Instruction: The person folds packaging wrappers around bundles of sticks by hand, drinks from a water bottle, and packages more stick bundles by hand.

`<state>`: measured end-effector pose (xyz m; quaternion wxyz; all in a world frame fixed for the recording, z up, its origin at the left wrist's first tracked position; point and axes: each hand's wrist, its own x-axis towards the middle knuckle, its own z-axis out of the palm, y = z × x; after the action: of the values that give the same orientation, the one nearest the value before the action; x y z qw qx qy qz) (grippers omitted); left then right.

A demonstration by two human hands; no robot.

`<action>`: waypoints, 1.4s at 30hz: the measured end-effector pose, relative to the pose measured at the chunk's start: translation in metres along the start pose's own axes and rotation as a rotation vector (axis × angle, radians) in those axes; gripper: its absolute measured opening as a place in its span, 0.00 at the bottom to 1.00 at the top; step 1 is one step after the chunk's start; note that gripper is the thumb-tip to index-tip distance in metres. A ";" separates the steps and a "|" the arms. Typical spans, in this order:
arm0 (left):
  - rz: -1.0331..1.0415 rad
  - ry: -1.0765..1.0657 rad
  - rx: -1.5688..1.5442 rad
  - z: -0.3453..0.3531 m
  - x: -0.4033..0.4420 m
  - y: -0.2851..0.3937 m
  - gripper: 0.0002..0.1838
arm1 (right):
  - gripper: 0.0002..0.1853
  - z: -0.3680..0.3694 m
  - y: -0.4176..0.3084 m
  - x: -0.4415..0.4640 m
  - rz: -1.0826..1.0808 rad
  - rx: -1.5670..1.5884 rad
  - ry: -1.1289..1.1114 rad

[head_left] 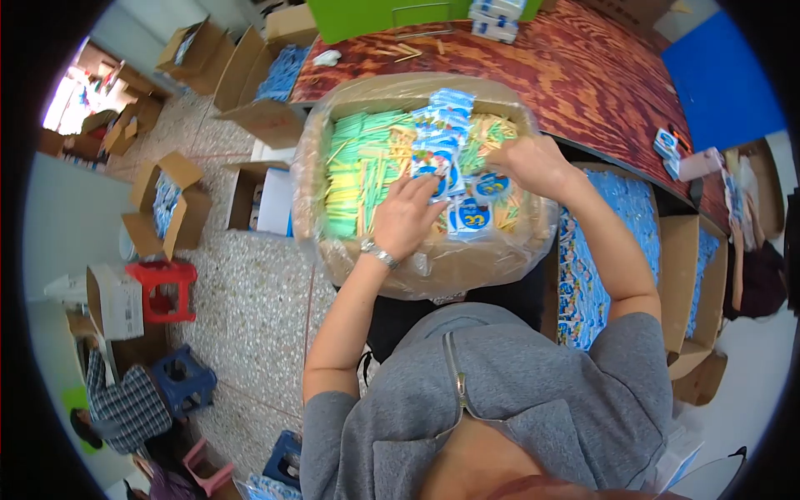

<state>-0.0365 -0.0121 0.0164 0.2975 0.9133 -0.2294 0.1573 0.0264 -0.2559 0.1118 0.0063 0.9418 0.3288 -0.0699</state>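
Note:
In front of me stands a carton [375,271] lined with clear plastic, holding many thin green, yellow and wood-coloured sticks [358,158]. A row of overlapping blue-and-white printed packets [450,117] lies across the sticks, with another blue packet [473,217] nearer me. My left hand [404,218] rests with fingers stretched out over the lower end of that row, touching the packets. To the right, my right hand [533,167] is closed with its fingers pointing down at the sticks. Whatever it pinches is hidden. A round-printed blue packet [492,185] lies just below it.
Behind the carton is a red-brown patterned table [575,67] with a green box [358,21] and loose sticks. Cartons of blue packets [612,242] stand at my right. More cartons [171,204] and a red stool [167,287] are left; another person [129,408] sits there.

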 end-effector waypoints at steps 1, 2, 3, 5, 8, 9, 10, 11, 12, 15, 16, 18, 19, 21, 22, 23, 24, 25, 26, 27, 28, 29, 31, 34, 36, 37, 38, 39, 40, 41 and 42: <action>-0.033 -0.018 -0.082 -0.006 0.003 0.002 0.22 | 0.08 -0.014 0.000 -0.002 -0.058 0.116 0.043; -0.031 0.019 -0.124 -0.009 0.004 0.003 0.22 | 0.08 -0.016 -0.001 -0.001 -0.090 0.191 0.102; -0.033 0.057 -0.164 -0.011 0.004 0.003 0.22 | 0.09 -0.019 -0.003 0.003 -0.127 0.262 0.163; -0.065 0.155 -0.236 -0.012 0.004 0.008 0.19 | 0.09 -0.022 -0.013 0.014 -0.199 0.370 0.268; -0.457 0.005 -0.774 -0.011 -0.001 0.007 0.14 | 0.09 -0.014 -0.034 0.032 -0.267 0.497 0.360; -0.446 0.047 -0.866 -0.009 -0.002 0.003 0.11 | 0.10 -0.011 -0.041 0.039 -0.267 0.550 0.368; -0.466 0.048 -0.826 -0.015 -0.005 0.003 0.11 | 0.11 -0.007 -0.051 0.048 -0.278 0.610 0.370; -0.491 0.053 -0.783 -0.022 -0.007 0.003 0.11 | 0.10 -0.004 -0.054 0.055 -0.320 0.631 0.380; -0.515 0.055 -0.743 -0.030 -0.011 0.002 0.11 | 0.10 -0.002 -0.060 0.061 -0.365 0.632 0.372; -0.598 0.004 -0.545 -0.043 -0.026 -0.008 0.11 | 0.09 0.001 -0.075 0.073 -0.484 0.632 0.325; -0.611 0.091 -0.545 -0.046 -0.034 -0.011 0.11 | 0.09 0.001 -0.082 0.079 -0.487 0.756 0.248; -0.621 0.256 -0.545 -0.049 -0.048 -0.013 0.12 | 0.09 -0.002 -0.091 0.090 -0.474 0.994 0.090; -0.618 0.327 -0.463 -0.060 -0.054 -0.012 0.09 | 0.12 -0.008 -0.097 0.098 -0.383 1.121 -0.033; -0.651 0.545 -0.638 -0.068 -0.069 -0.026 0.07 | 0.14 0.020 -0.105 0.134 -0.429 0.849 0.093; -0.662 0.651 -0.728 -0.071 -0.075 -0.032 0.07 | 0.15 0.036 -0.112 0.147 -0.443 0.712 0.156; -0.663 0.677 -0.741 -0.077 -0.078 -0.035 0.06 | 0.17 0.046 -0.125 0.151 -0.436 0.543 0.108; -0.661 0.705 -0.753 -0.084 -0.081 -0.038 0.06 | 0.18 0.052 -0.140 0.155 -0.430 0.373 0.063; -0.659 0.735 -0.763 -0.089 -0.083 -0.041 0.06 | 0.20 0.054 -0.153 0.159 -0.424 0.203 0.020; -0.661 0.742 -0.761 -0.092 -0.084 -0.043 0.06 | 0.20 0.054 -0.163 0.162 -0.413 0.143 -0.021; -0.665 0.749 -0.760 -0.094 -0.085 -0.045 0.07 | 0.20 0.054 -0.171 0.164 -0.402 0.082 -0.064; -0.669 0.756 -0.760 -0.096 -0.087 -0.046 0.07 | 0.20 0.054 -0.179 0.166 -0.389 0.021 -0.108; -0.668 0.762 -0.756 -0.097 -0.087 -0.046 0.07 | 0.15 0.052 -0.184 0.167 -0.358 0.021 -0.143; -0.663 0.775 -0.750 -0.098 -0.087 -0.046 0.06 | 0.12 0.052 -0.192 0.171 -0.350 0.032 -0.221; -0.662 0.773 -0.735 -0.097 -0.088 -0.050 0.06 | 0.10 0.054 -0.196 0.175 -0.331 0.027 -0.306; -0.656 0.779 -0.744 -0.097 -0.088 -0.052 0.05 | 0.10 0.054 -0.197 0.178 -0.323 0.020 -0.353; -0.652 0.782 -0.745 -0.097 -0.088 -0.052 0.05 | 0.11 0.053 -0.198 0.179 -0.321 0.021 -0.375; -0.655 0.784 -0.736 -0.098 -0.088 -0.052 0.05 | 0.11 0.052 -0.199 0.179 -0.318 0.022 -0.397; -0.657 0.786 -0.728 -0.099 -0.087 -0.051 0.05 | 0.11 0.053 -0.198 0.180 -0.311 0.019 -0.399; -0.659 0.788 -0.720 -0.100 -0.086 -0.051 0.05 | 0.11 0.055 -0.196 0.181 -0.304 0.017 -0.401; -0.654 0.794 -0.721 -0.101 -0.085 -0.052 0.05 | 0.11 0.056 -0.193 0.181 -0.298 0.015 -0.403; -0.651 0.801 -0.722 -0.102 -0.086 -0.052 0.05 | 0.11 0.055 -0.189 0.181 -0.296 0.052 -0.390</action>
<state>-0.0974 0.1161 0.0341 0.6826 0.6485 0.1509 0.3012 0.0428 0.0010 0.0389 0.0349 0.8519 0.4539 -0.2591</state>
